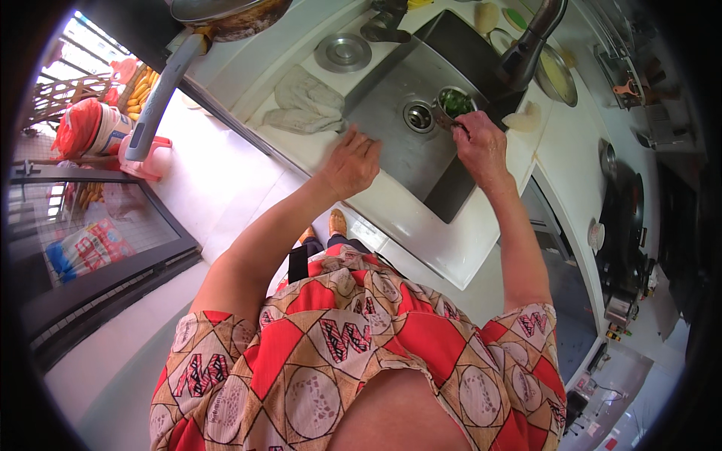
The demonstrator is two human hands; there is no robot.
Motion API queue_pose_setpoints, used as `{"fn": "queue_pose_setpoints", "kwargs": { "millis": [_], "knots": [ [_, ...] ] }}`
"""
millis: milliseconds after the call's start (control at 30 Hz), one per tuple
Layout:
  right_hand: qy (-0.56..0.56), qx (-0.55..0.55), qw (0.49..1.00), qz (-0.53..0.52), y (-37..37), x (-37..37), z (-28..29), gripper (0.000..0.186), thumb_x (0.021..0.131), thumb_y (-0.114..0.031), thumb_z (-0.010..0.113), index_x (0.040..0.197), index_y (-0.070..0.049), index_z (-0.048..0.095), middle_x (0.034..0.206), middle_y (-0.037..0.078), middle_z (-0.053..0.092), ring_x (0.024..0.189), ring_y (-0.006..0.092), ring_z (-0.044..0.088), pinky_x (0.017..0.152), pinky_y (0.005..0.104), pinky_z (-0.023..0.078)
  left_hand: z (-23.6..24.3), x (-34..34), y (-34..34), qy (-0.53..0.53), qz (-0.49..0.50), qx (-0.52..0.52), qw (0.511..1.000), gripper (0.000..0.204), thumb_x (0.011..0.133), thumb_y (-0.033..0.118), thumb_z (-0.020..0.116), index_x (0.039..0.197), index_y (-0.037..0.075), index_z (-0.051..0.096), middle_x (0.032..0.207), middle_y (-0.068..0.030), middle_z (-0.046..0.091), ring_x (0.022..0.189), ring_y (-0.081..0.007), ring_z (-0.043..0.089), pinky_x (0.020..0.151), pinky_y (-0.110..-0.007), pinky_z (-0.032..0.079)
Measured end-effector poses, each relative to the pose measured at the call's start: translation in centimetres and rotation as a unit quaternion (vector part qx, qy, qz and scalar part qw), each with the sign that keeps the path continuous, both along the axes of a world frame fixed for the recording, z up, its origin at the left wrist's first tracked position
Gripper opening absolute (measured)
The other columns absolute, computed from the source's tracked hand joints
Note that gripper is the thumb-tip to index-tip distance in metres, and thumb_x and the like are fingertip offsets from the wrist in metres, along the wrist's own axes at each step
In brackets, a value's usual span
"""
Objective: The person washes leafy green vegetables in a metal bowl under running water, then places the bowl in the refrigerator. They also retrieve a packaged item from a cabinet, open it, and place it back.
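My right hand is closed on the near rim of a small round metal bowl, holding it over the right side of the dark sink. Chopped-looking green leaves lie inside the bowl. Just left of it is the round drain in the sink floor. My left hand hovers at the sink's near left edge, its fingers loosely bent and apart with nothing visible in them. Close beyond its fingertips, a crumpled grey-white cloth lies on the counter.
A round metal lid sits on the counter behind the cloth. The dark faucet reaches over the sink from the far right. A pale piece of food and a round pan-like dish stand right of it. A pan's grey handle juts out at left.
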State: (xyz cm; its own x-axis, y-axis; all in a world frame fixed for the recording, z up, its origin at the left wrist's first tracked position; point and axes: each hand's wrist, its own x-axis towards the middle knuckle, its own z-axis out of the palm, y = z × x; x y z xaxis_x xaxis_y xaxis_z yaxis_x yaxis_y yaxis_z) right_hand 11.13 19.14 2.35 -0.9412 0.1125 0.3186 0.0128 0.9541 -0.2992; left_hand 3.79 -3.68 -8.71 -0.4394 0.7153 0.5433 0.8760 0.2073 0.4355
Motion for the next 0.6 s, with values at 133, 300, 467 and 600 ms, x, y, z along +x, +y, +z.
{"fn": "queue_pose_setpoints", "kwargs": {
  "millis": [133, 300, 467, 600],
  "knots": [
    [0.044, 0.002, 0.998, 0.040, -0.6, -0.4, -2.7, 0.011, 0.074, -0.003, 0.060, 0.085, -0.001, 0.062, 0.085, 0.014, 0.060, 0.079, 0.0310, 0.060, 0.070, 0.0376, 0.050, 1.5, 1.3, -2.0, 0.032, 0.019, -0.006, 0.999, 0.038, 0.068, 0.005, 0.058, 0.105, -0.006, 0.054, 0.097, -0.0168, 0.058, 0.101, -0.0314, 0.052, 0.101, -0.053, 0.031],
    [0.006, -0.036, 0.999, 0.037, -0.7, -0.2, -6.2, 0.010, 0.074, -0.004, 0.060, 0.084, -0.002, 0.062, 0.084, 0.013, 0.060, 0.079, 0.0302, 0.060, 0.069, 0.0383, 0.049, 0.8, 4.9, -10.4, -0.039, 0.129, -0.037, 0.990, 0.043, 0.067, 0.003, 0.058, 0.109, -0.006, 0.053, 0.109, -0.0183, 0.056, 0.108, -0.0336, 0.050, 0.104, -0.056, 0.023],
    [-0.040, -0.041, 0.998, 0.032, -0.2, -0.3, -8.8, 0.008, 0.075, -0.008, 0.059, 0.082, -0.004, 0.063, 0.081, 0.012, 0.059, 0.075, 0.0306, 0.059, 0.066, 0.0406, 0.048, -2.8, 9.4, -21.2, -0.063, 0.365, -0.154, 0.916, 0.051, 0.067, 0.006, 0.060, 0.117, 0.000, 0.050, 0.111, -0.0184, 0.053, 0.108, -0.0344, 0.048, 0.099, -0.054, 0.027],
    [-0.073, -0.032, 0.997, -0.003, -0.1, -0.1, -11.6, 0.009, 0.074, -0.009, 0.059, 0.082, -0.006, 0.062, 0.082, 0.015, 0.059, 0.074, 0.0343, 0.059, 0.065, 0.0442, 0.047, -4.8, 13.6, -26.7, -0.153, 0.475, -0.225, 0.837, 0.050, 0.066, 0.007, 0.059, 0.115, 0.000, 0.049, 0.106, -0.0172, 0.053, 0.103, -0.0319, 0.048, 0.092, -0.049, 0.031]
  ]
}}
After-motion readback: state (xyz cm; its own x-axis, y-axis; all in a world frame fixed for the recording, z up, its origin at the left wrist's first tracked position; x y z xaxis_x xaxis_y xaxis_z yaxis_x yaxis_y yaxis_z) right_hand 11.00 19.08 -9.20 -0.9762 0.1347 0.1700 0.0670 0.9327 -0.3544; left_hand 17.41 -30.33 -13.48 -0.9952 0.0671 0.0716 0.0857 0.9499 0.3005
